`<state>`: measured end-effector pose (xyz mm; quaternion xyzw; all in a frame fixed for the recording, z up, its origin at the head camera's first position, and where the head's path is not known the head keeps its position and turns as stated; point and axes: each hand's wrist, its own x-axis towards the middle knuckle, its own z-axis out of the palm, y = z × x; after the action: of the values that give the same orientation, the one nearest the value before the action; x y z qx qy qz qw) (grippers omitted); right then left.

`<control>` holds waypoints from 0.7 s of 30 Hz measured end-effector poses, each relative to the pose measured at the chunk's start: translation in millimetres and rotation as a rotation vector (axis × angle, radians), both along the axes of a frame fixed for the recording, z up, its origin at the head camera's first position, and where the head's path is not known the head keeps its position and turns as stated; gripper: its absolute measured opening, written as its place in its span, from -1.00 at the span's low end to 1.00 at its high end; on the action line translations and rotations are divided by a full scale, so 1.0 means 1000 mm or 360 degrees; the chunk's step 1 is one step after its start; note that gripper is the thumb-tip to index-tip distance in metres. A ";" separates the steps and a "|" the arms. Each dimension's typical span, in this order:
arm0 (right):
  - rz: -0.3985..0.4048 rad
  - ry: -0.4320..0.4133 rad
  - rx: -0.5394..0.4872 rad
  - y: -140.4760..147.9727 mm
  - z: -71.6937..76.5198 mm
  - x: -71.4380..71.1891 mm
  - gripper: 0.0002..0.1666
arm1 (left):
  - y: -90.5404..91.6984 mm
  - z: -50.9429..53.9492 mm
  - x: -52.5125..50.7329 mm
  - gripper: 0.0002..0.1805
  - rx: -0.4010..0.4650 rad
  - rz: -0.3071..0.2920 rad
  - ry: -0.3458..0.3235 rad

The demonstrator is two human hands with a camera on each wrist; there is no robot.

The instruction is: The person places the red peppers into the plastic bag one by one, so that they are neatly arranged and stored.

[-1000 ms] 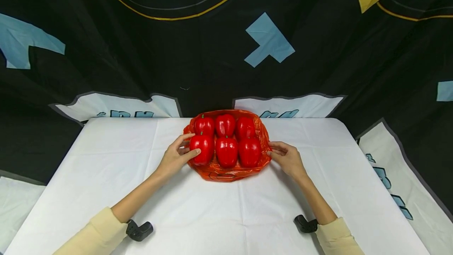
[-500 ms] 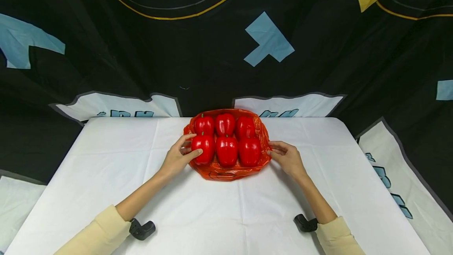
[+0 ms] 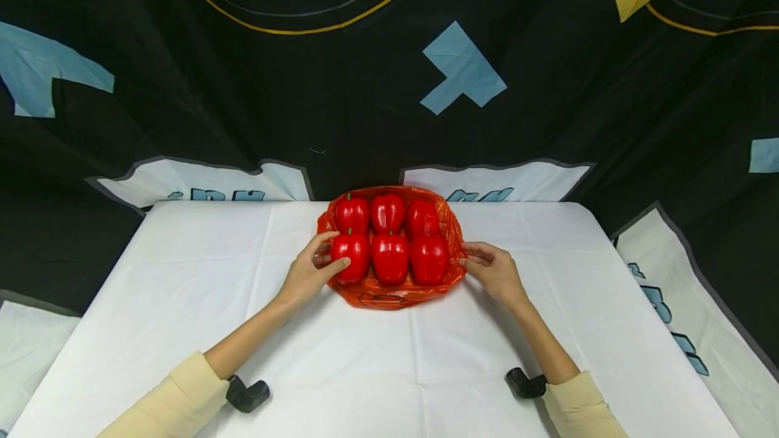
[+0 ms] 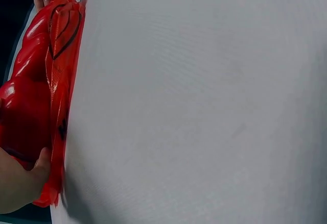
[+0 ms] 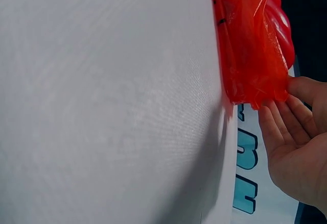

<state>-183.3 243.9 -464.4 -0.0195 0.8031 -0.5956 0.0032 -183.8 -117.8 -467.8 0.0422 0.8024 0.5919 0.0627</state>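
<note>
An orange-red plastic bag (image 3: 380, 301), its mouth spread wide, lies at the table's far side with several glossy red bell peppers in two rows inside. My left hand (image 3: 307, 272) grips the front-left bell pepper (image 3: 351, 257), thumb on its near side and fingers at its far left side. In the left wrist view, that thumb (image 4: 42, 168) sits by the bag's rim. At the bag's right rim, my right hand (image 3: 496, 272) holds the edge between thumb and fingers. The right wrist view shows those fingers (image 5: 281, 124) nearly straight against the bag's end.
White cloth covers the table (image 3: 389, 370). Its far edge lies just behind the bag. A black hanging cloth (image 3: 341, 100) with blue, yellow and white patches rises beyond. Black wrist devices (image 3: 247, 395) sit at both sleeve cuffs.
My left hand has moved slightly right, bringing the front-left bell pepper closer to the one beside it. The right hand has stayed at the bag's right rim.
</note>
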 end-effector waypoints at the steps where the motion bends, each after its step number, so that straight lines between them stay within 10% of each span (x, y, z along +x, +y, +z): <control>1: -0.0005 -0.0005 0.0001 0.000 0.000 0.000 -0.57 | 0.000 -0.001 0.000 -0.36 -0.0001 0.0001 -0.0002; 21: 0.0000 0.0011 0.0020 0.001 -0.002 -0.001 -0.58 | 0.005 -0.007 0.002 -0.33 -0.0070 0.0028 0.0009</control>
<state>-184.5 244.5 -466.5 -0.0216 0.8068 -0.5905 0.0005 -181.5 -112.9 -474.9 0.0354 0.8158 0.5746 0.0559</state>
